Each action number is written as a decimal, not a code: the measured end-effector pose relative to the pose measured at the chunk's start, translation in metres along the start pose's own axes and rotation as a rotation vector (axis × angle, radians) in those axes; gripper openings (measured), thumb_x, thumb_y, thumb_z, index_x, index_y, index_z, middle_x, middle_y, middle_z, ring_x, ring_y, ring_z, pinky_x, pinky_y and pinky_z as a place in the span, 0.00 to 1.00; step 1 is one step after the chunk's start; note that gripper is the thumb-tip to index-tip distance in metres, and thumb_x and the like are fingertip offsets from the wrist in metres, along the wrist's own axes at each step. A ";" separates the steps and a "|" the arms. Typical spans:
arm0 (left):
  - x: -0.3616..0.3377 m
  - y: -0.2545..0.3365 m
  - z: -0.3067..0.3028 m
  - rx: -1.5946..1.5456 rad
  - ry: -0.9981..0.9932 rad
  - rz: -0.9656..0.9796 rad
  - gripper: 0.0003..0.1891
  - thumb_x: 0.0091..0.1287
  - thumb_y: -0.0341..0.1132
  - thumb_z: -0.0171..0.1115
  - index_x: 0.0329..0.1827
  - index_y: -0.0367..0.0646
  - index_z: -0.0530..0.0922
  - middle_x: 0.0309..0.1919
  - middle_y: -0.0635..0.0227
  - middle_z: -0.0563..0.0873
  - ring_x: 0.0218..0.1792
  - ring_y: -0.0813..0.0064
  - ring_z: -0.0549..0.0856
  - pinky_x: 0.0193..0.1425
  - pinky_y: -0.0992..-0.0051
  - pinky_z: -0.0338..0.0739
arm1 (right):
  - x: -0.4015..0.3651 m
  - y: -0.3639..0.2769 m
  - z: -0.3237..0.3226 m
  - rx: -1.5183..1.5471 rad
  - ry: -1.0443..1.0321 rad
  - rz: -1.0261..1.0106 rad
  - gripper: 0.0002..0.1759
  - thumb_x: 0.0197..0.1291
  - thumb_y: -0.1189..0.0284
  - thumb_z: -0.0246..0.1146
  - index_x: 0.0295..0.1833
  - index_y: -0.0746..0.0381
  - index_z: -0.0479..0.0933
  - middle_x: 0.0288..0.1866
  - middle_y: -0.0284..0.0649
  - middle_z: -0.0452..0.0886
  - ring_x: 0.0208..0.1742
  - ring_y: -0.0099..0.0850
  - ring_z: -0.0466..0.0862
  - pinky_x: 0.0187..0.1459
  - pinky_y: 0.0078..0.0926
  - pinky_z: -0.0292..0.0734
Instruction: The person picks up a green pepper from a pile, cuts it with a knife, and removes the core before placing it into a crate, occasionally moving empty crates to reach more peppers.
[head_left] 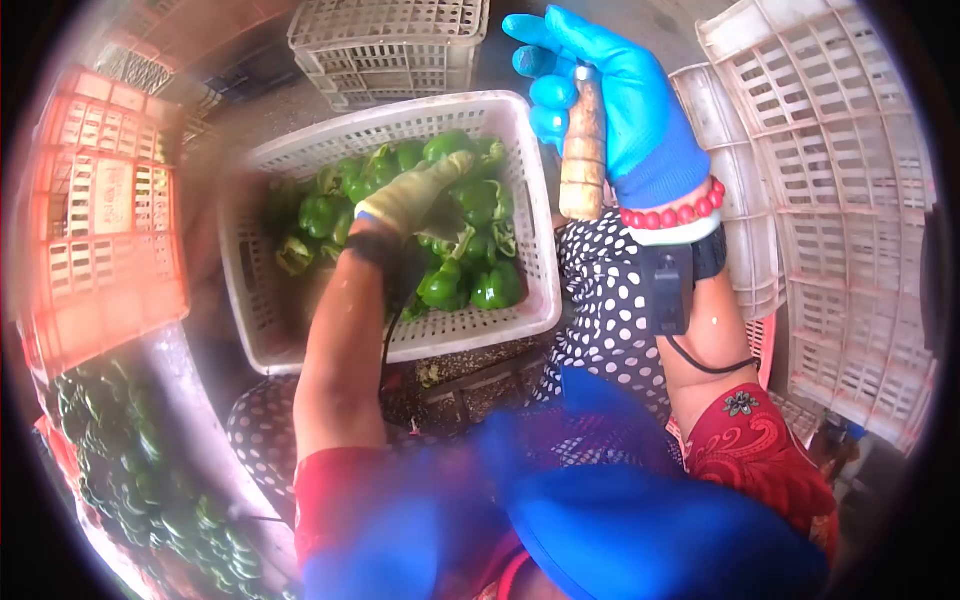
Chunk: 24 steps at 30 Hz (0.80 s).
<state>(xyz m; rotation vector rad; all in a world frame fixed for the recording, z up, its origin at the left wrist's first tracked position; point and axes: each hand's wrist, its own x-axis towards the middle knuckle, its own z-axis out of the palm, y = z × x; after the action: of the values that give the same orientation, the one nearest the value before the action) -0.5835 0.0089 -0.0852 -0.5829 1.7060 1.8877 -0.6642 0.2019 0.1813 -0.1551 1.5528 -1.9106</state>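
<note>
My left hand, in a pale yellow-green glove, is over green peppers inside a white slatted crate. Its fingers stretch out toward the upper right, touching or just above the peppers; their undersides are hidden. Some peppers look cut or split. Raised at the right of the crate, my right hand wears a blue glove. Its curled fingers hold a tool with a wooden handle and a metal collar at the top. The tool's working end cannot be made out.
Stacked white crates stand behind the pepper crate, and tall pale crates line the right. Orange crates are at the left. More green peppers lie at the lower left. A blue blurred surface covers the bottom foreground.
</note>
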 end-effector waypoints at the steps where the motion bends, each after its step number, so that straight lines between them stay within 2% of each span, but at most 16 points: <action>1: 0.013 0.007 0.005 0.071 0.074 -0.049 0.38 0.68 0.60 0.66 0.70 0.37 0.74 0.48 0.47 0.90 0.48 0.51 0.90 0.55 0.54 0.83 | 0.003 0.002 -0.006 0.132 -0.041 0.043 0.19 0.81 0.60 0.53 0.58 0.63 0.80 0.34 0.35 0.84 0.27 0.23 0.81 0.27 0.18 0.78; 3: -0.001 0.024 0.025 0.723 0.592 0.010 0.37 0.69 0.60 0.64 0.65 0.33 0.75 0.48 0.40 0.89 0.51 0.45 0.89 0.57 0.54 0.82 | 0.009 0.017 -0.025 0.404 -0.111 0.132 0.20 0.81 0.60 0.53 0.60 0.64 0.80 0.36 0.36 0.85 0.28 0.24 0.81 0.27 0.18 0.78; 4: -0.013 0.034 0.037 0.781 0.643 0.000 0.33 0.70 0.59 0.62 0.59 0.33 0.75 0.47 0.39 0.88 0.51 0.42 0.88 0.57 0.54 0.82 | 0.020 0.031 -0.043 0.272 -0.235 0.052 0.21 0.81 0.60 0.53 0.64 0.64 0.79 0.36 0.38 0.85 0.27 0.25 0.81 0.27 0.20 0.79; 5: -0.008 0.029 0.036 0.823 0.579 0.036 0.31 0.70 0.58 0.63 0.56 0.36 0.73 0.49 0.39 0.87 0.50 0.40 0.88 0.57 0.53 0.82 | 0.014 0.029 -0.042 0.313 -0.197 0.082 0.21 0.81 0.60 0.53 0.65 0.64 0.78 0.36 0.39 0.85 0.28 0.26 0.82 0.28 0.20 0.79; 7: -0.004 0.027 0.051 0.907 0.559 0.159 0.37 0.70 0.57 0.63 0.68 0.32 0.67 0.54 0.39 0.86 0.52 0.42 0.88 0.58 0.53 0.82 | 0.001 0.018 -0.034 0.391 -0.129 0.131 0.21 0.81 0.61 0.53 0.66 0.64 0.78 0.37 0.40 0.85 0.28 0.27 0.82 0.29 0.22 0.80; 8: 0.003 0.025 0.057 0.974 0.540 0.157 0.40 0.70 0.56 0.62 0.71 0.31 0.64 0.55 0.39 0.85 0.52 0.43 0.88 0.59 0.54 0.82 | 0.005 0.029 -0.046 0.488 -0.269 0.112 0.22 0.81 0.60 0.53 0.67 0.64 0.77 0.42 0.43 0.87 0.32 0.29 0.84 0.35 0.24 0.84; 10: 0.023 0.019 0.069 1.104 0.505 0.155 0.45 0.70 0.55 0.61 0.78 0.29 0.57 0.57 0.39 0.85 0.54 0.45 0.88 0.60 0.54 0.81 | 0.010 0.028 -0.045 0.433 -0.227 0.115 0.23 0.81 0.60 0.53 0.68 0.65 0.77 0.44 0.42 0.86 0.30 0.26 0.82 0.33 0.23 0.82; 13: 0.061 0.006 0.072 1.099 0.437 0.126 0.49 0.72 0.55 0.59 0.83 0.28 0.47 0.59 0.39 0.84 0.58 0.48 0.87 0.63 0.56 0.80 | 0.013 0.016 -0.029 0.355 -0.200 0.123 0.24 0.81 0.61 0.53 0.68 0.68 0.76 0.46 0.40 0.85 0.27 0.21 0.78 0.31 0.21 0.79; 14: 0.073 0.008 0.065 1.076 0.298 0.044 0.48 0.72 0.54 0.57 0.83 0.28 0.49 0.63 0.41 0.83 0.62 0.47 0.85 0.66 0.57 0.79 | 0.012 0.013 -0.020 0.334 -0.195 0.116 0.24 0.81 0.61 0.52 0.69 0.68 0.75 0.47 0.39 0.84 0.27 0.20 0.77 0.30 0.21 0.78; 16: 0.071 0.028 0.051 1.068 0.148 0.045 0.47 0.72 0.54 0.56 0.83 0.27 0.51 0.64 0.42 0.83 0.64 0.48 0.84 0.68 0.57 0.78 | 0.008 0.018 -0.004 0.210 -0.136 0.037 0.26 0.82 0.63 0.51 0.72 0.72 0.72 0.49 0.40 0.83 0.27 0.18 0.74 0.30 0.20 0.75; 19: 0.030 0.050 0.039 0.977 0.153 0.148 0.36 0.71 0.52 0.58 0.78 0.42 0.66 0.62 0.44 0.85 0.65 0.47 0.83 0.68 0.54 0.78 | 0.005 0.026 0.004 0.135 -0.136 0.027 0.27 0.83 0.62 0.51 0.73 0.71 0.71 0.50 0.39 0.83 0.28 0.18 0.75 0.29 0.21 0.74; 20: 0.018 0.050 0.039 0.959 0.309 0.172 0.29 0.71 0.50 0.59 0.70 0.45 0.71 0.57 0.46 0.86 0.60 0.47 0.85 0.63 0.52 0.79 | 0.004 0.024 0.002 0.230 -0.190 0.117 0.28 0.83 0.61 0.50 0.75 0.71 0.69 0.50 0.39 0.84 0.28 0.19 0.75 0.30 0.21 0.75; 21: 0.006 0.046 0.038 0.939 0.456 0.192 0.22 0.70 0.49 0.60 0.62 0.48 0.77 0.53 0.48 0.88 0.55 0.48 0.87 0.59 0.50 0.81 | 0.002 0.025 -0.002 0.246 -0.246 0.112 0.28 0.83 0.60 0.50 0.75 0.70 0.68 0.50 0.38 0.83 0.28 0.19 0.75 0.31 0.22 0.77; 22: -0.022 0.042 0.036 1.111 0.755 0.440 0.14 0.68 0.46 0.63 0.47 0.47 0.78 0.43 0.55 0.87 0.44 0.52 0.87 0.49 0.48 0.83 | 0.001 0.027 -0.002 0.218 -0.219 0.096 0.28 0.83 0.60 0.50 0.74 0.70 0.69 0.50 0.38 0.83 0.28 0.19 0.75 0.30 0.21 0.77; 23: -0.025 0.028 0.025 1.213 1.019 0.368 0.17 0.64 0.48 0.66 0.49 0.49 0.81 0.47 0.57 0.84 0.44 0.54 0.85 0.50 0.50 0.82 | 0.000 0.027 -0.002 0.186 -0.189 0.077 0.27 0.83 0.60 0.50 0.74 0.70 0.70 0.49 0.37 0.83 0.28 0.19 0.75 0.30 0.21 0.77; 24: -0.030 0.011 0.007 1.301 1.011 0.305 0.20 0.64 0.52 0.66 0.53 0.50 0.80 0.54 0.55 0.83 0.51 0.53 0.84 0.54 0.48 0.80 | -0.001 0.029 0.000 0.182 -0.184 0.069 0.27 0.83 0.60 0.50 0.73 0.70 0.70 0.49 0.37 0.83 0.28 0.19 0.75 0.29 0.20 0.77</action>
<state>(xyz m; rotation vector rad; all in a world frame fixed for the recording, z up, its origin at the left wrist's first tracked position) -0.5675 0.0122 -0.0573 -0.7281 3.2118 0.1384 -0.6517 0.2008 0.1556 -0.1902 1.2420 -1.9145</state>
